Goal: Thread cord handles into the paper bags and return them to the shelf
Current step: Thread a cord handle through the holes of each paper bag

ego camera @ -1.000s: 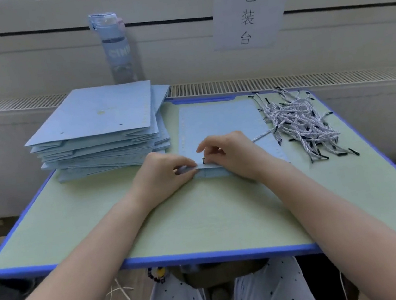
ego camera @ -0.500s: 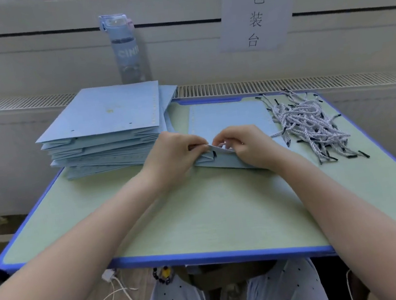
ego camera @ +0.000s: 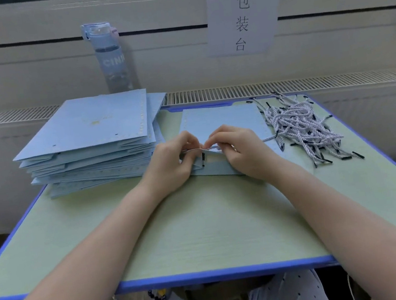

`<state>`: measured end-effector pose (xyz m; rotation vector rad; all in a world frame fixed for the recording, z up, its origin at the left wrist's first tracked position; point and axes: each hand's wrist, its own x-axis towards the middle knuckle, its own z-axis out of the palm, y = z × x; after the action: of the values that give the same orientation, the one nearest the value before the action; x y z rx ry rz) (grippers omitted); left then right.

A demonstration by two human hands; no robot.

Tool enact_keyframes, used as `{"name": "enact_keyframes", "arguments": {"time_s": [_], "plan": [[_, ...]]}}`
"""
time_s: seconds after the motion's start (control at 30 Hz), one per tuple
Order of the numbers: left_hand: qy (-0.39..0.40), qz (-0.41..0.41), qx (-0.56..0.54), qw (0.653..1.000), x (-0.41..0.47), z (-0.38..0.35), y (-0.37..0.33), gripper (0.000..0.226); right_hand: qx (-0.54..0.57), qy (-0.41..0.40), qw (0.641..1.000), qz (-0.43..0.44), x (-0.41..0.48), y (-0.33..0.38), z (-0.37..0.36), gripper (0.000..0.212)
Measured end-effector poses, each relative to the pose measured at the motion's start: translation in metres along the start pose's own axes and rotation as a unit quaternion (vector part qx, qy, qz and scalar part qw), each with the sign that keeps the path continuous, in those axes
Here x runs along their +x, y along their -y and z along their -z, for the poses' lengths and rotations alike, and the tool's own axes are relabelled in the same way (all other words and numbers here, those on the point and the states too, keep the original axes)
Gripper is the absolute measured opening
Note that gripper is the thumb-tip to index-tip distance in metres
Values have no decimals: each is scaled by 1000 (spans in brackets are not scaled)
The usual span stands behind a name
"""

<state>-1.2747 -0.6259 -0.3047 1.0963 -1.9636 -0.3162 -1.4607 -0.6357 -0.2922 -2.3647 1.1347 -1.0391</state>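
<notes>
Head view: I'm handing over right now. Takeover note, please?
Left hand pinches the lifted near edge of the bag.
Right hand pinches a cord at that edge; a black tip shows at a hole.
The bag lies between spare cords on its right and a stack of bags on its left.
Done: threading begun on this bag.
Left: finish its handles, the stack, then shelve.
</notes>
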Motion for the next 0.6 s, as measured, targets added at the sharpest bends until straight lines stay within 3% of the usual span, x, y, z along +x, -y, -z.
{"name": "enact_keyframes", "arguments": {"time_s": [0.13,0.27,0.43,0.6], "plan": [[-12,77,-63,995,1,3,-4,17,-15,-42,996,79,-1,4,3,19],[2,154,-147,977,2,2,-7,11,-68,1,991,119,-4,-1,2,15],[11,170,-190,967,1,1,-10,14,-161,11,976,147,-4,-1,-3,9],[5,180,-204,962,2,3,-11,9,-169,-29,971,168,-3,0,-2,14]]}}
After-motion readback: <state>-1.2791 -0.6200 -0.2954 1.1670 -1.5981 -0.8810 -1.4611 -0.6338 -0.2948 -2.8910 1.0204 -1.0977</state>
